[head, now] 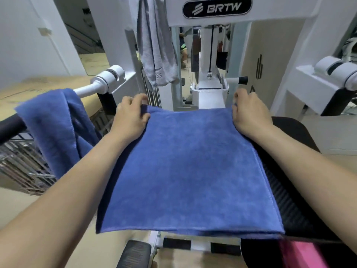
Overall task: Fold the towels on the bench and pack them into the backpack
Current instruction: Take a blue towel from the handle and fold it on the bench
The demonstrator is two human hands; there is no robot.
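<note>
A blue towel (189,171) lies spread over the black padded bench seat (289,200), doubled over with its layered edges along the near side. My left hand (131,115) pinches the towel's far left corner. My right hand (249,113) pinches its far right corner. A second blue towel (56,128) hangs crumpled over the white machine arm (92,88) at the left. A grey towel (158,45) hangs from the machine frame above. No backpack is in view.
A white gym machine (210,14) with a BRTW badge stands right behind the bench. A metal wire rack (23,161) sits low on the left. A black footplate (135,254) and something pink (303,254) lie at the bottom edge.
</note>
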